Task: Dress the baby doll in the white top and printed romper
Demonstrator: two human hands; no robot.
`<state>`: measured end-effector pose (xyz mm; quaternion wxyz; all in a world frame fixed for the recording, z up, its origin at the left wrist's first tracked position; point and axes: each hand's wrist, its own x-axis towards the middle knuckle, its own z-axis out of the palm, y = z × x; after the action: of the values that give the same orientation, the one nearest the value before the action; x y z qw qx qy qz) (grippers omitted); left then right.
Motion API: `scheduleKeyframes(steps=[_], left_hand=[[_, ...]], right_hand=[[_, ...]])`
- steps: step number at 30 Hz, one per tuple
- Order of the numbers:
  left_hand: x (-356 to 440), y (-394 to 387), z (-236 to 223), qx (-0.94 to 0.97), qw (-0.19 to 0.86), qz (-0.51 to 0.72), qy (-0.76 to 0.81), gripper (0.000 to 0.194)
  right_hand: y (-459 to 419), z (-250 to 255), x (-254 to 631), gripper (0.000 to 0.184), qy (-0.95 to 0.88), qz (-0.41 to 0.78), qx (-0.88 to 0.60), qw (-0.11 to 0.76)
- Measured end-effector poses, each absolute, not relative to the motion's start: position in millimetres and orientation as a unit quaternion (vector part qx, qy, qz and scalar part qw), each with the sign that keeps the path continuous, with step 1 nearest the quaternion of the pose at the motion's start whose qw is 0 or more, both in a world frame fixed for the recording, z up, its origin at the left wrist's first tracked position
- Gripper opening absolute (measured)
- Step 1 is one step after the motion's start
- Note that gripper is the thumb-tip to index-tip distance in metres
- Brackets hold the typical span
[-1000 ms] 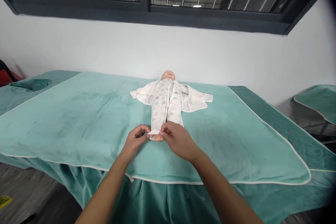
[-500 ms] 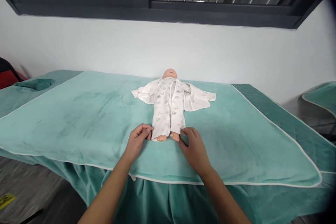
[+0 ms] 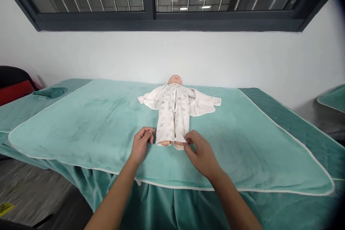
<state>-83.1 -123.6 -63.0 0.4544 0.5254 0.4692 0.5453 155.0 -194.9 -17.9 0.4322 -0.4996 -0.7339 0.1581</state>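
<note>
A baby doll [image 3: 175,79] lies on its back on a green blanket [image 3: 113,115], its head toward the wall. It is dressed in a white patterned baby romper [image 3: 167,115], sleeves spread to both sides. My right hand [image 3: 201,149] pinches the hem of the leg on the right, where the cuff comes down over most of that foot. Just beside the other leg's cuff, my left hand [image 3: 142,143] has its fingers curled together and appears apart from the cloth. Toes of the foot on the left show inside its cuff.
Darker green cloth [image 3: 265,104] covers the table beneath the blanket and hangs down in front. Behind stands a white wall [image 3: 172,54] with a barred window [image 3: 151,16]. A red and black chair [image 3: 16,86] is at the far left.
My right hand has drawn the right leg's hem down over the foot, which showed bare before. My left hand has come slightly away from the left cuff. The camera view has tilted up slightly.
</note>
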Motion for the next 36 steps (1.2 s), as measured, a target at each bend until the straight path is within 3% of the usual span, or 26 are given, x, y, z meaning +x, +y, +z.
scheduleKeyframes(steps=[3, 6, 8, 13, 16, 20, 24, 28, 31, 36], left_hand=[[-82, -122, -62, 0.515, 0.455, 0.554, 0.470, 0.018], [-80, -122, -62, 0.499, 0.457, 0.572, 0.463, 0.018], [-79, -122, -61, 0.497, 0.453, 0.572, 0.469, 0.018], [-78, -123, -62, 0.503, 0.445, 0.562, 0.483, 0.013], [-78, -123, -64, 0.501, 0.447, 0.564, 0.480, 0.012], [-77, -123, -65, 0.507, 0.441, 0.557, 0.489, 0.015], [-73, -120, -64, 0.519, 0.421, 0.524, 0.529, 0.022], [-62, -101, -57, 0.598, 0.269, 0.398, 0.641, 0.028], [-53, -75, -50, 0.646, 0.130, 0.296, 0.692, 0.028], [-48, -25, -41, 0.694, 0.058, 0.252, 0.672, 0.030]], right_hand=[[-193, -30, 157, 0.005, -0.747, 0.118, -0.516, 0.403], [-189, -37, 151, 0.020, -0.750, 0.062, -0.512, 0.414], [-188, -34, 146, 0.015, -0.765, 0.066, -0.496, 0.405], [-188, -15, 147, 0.013, -0.790, 0.167, -0.441, 0.391], [-183, -5, 154, 0.021, -0.786, 0.241, -0.427, 0.376], [-147, -4, 163, 0.026, -0.646, 0.331, -0.486, 0.487], [-86, -26, 171, 0.017, -0.614, 0.229, -0.537, 0.531], [-48, -56, 175, 0.023, -0.651, 0.054, -0.631, 0.419], [-47, -66, 176, 0.024, -0.681, 0.017, -0.639, 0.357], [-54, -64, 177, 0.023, -0.751, -0.020, -0.585, 0.305]])
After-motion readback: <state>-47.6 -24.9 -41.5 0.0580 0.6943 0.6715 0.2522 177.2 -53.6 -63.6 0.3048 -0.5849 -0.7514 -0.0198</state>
